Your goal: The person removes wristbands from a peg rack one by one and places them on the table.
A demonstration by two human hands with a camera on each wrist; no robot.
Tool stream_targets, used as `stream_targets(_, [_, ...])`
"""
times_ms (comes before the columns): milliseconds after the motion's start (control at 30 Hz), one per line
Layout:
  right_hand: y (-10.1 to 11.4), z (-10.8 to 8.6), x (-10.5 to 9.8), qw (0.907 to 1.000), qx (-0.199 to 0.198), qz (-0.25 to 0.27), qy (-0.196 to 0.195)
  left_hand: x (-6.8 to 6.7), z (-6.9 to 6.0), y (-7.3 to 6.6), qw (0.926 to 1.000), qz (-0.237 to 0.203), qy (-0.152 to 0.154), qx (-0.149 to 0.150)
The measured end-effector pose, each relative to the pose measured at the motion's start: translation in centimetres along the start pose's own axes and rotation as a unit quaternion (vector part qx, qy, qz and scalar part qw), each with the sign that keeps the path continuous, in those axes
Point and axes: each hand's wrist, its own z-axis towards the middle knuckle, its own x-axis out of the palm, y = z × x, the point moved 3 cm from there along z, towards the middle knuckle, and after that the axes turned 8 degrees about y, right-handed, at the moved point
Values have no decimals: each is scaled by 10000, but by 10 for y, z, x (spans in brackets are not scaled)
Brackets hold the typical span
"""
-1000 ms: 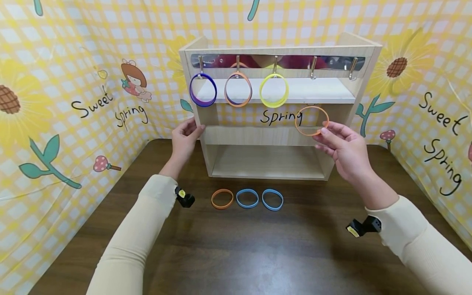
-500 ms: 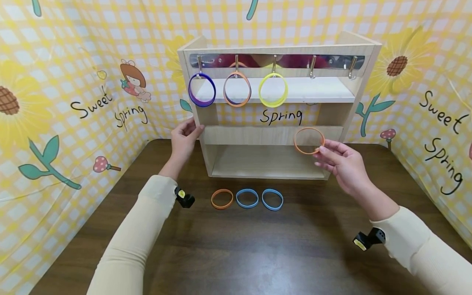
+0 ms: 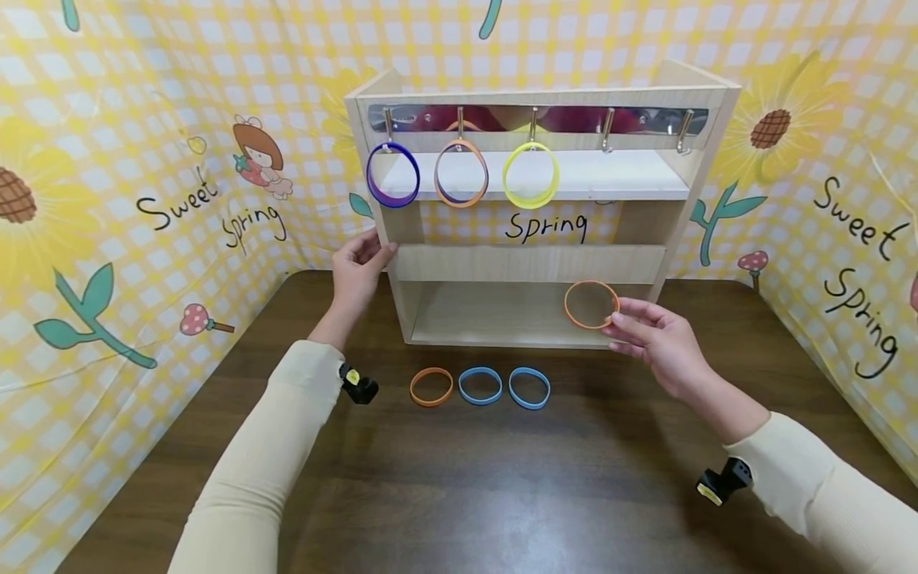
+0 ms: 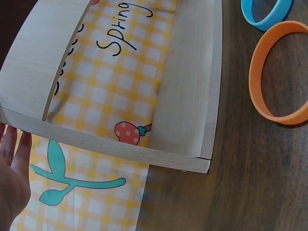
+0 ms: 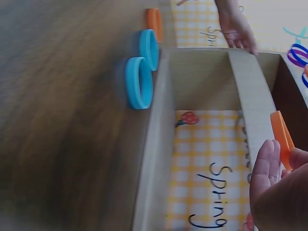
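Note:
My right hand [image 3: 656,343] pinches an orange silicone wristband [image 3: 566,304] between thumb and fingers, raised in front of the lower right of a light wooden rack [image 3: 531,263]. The band is also visible in the right wrist view. At the rack's left side panel, my left hand [image 3: 356,271] holds the edge, thumb at the front and fingers on the outer side. On the table before the rack lie an orange wristband [image 3: 431,404] and two blue wristbands [image 3: 480,402], side by side in a row.
A metal strip with several hooks [image 3: 608,131] runs along the rack's top. Purple-blue bands [image 3: 394,202], orange-edged bands [image 3: 463,204] and yellow bands [image 3: 531,204] hang from the three left hooks. Yellow checked cloth [image 3: 215,96] surrounds the brown table [image 3: 459,494].
The right hand has come down with the orange wristband from below the hooks to the rack's lower opening, moving slightly left. The left hand stays on the side panel.

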Motion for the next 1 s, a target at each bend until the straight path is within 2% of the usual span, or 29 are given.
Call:
stream_targets(467, [-42,-8,-14,9959,847,-297,130,1,3,0,9999,-98,-7,41])
stream_targets(767, [-56,-16,-21,9928,1039,-475,354,1,1,0,10000,49,57,11])
stream_targets(1000, [-65,-19,-31,9900,1162,-707,371,0,0,-1,9999,-114,16,-32])
